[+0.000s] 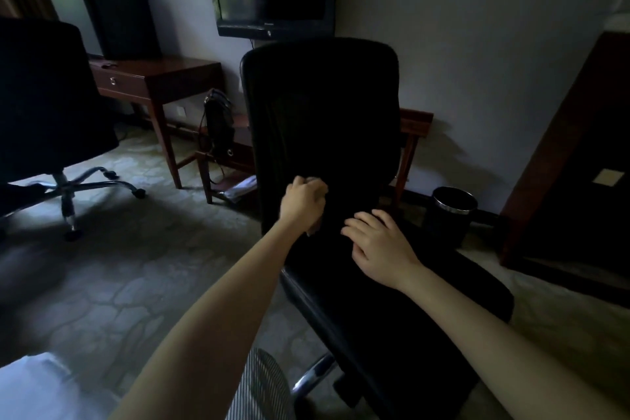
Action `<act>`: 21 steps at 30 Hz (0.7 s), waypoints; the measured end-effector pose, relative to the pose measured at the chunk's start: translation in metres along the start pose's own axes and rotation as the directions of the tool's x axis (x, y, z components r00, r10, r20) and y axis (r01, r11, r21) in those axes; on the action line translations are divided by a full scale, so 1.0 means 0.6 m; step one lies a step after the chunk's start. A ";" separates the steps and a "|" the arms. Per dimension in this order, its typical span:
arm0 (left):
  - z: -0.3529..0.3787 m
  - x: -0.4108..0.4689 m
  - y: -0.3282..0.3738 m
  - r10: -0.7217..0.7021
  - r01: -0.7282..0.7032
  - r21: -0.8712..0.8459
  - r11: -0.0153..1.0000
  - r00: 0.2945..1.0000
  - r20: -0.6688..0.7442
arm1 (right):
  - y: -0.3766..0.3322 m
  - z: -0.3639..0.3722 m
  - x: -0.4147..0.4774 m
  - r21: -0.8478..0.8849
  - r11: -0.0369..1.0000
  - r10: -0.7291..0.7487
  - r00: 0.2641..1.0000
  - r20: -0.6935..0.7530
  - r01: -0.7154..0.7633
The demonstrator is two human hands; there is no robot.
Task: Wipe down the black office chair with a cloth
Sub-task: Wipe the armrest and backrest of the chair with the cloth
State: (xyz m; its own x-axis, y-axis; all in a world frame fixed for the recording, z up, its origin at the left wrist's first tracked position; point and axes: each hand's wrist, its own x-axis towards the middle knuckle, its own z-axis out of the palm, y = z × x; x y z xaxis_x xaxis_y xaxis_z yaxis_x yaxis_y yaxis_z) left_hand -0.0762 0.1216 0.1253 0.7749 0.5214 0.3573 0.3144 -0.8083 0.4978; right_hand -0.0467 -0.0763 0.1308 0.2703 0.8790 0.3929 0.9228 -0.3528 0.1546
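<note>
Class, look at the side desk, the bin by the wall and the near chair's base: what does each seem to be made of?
Side desk: reddish-brown wood, polished, with grain and sheen. Bin: dark body, likely metal or plastic, with a shiny metal rim. Chair base: chromed metal, brightly reflective.

Clearances, as we find them: carpet floor [112, 266] left of the office chair [320, 119] lies open. Behind the chair back, a wooden rack [414, 133] and hanging bag [220, 119] crowd the gap. A waste bin [451, 211] stands near its right. A fan grille [262, 389] sits just beside the chair's base.
</note>
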 end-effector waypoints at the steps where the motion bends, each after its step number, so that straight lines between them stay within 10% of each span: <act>1: 0.026 -0.003 0.001 0.026 -0.023 -0.037 0.999 0.997 0.074 | 0.010 0.007 -0.008 0.021 1.000 0.022 1.000 0.011 -0.022; 6: 0.130 -0.019 0.021 0.028 0.024 -0.195 0.981 0.965 0.261 | 0.050 0.028 -0.050 0.154 0.976 0.138 0.984 0.109 -0.154; 11: 0.150 -0.040 0.048 -0.045 0.082 -0.020 0.996 0.712 0.701 | 0.084 0.060 -0.088 0.112 0.948 0.255 0.922 0.291 -0.297; 16: 0.151 -0.056 0.040 -0.005 0.004 0.003 1.000 0.504 0.864 | 0.091 0.070 -0.101 0.186 0.901 0.298 0.869 0.395 -0.393; 21: 0.174 -0.058 0.017 -0.048 -0.040 0.077 0.996 0.487 0.872 | 0.085 0.106 -0.091 0.160 0.885 0.345 0.846 0.407 -0.437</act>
State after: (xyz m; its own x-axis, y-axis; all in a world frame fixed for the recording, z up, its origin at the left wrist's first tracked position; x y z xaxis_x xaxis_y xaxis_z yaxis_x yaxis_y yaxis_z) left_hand -0.0425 0.0669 0.0354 0.8408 0.0542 -0.5386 0.3245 -0.8470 0.4212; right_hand 0.0027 -0.1221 0.0596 0.6585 0.7524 0.0170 0.7423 -0.6455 -0.1797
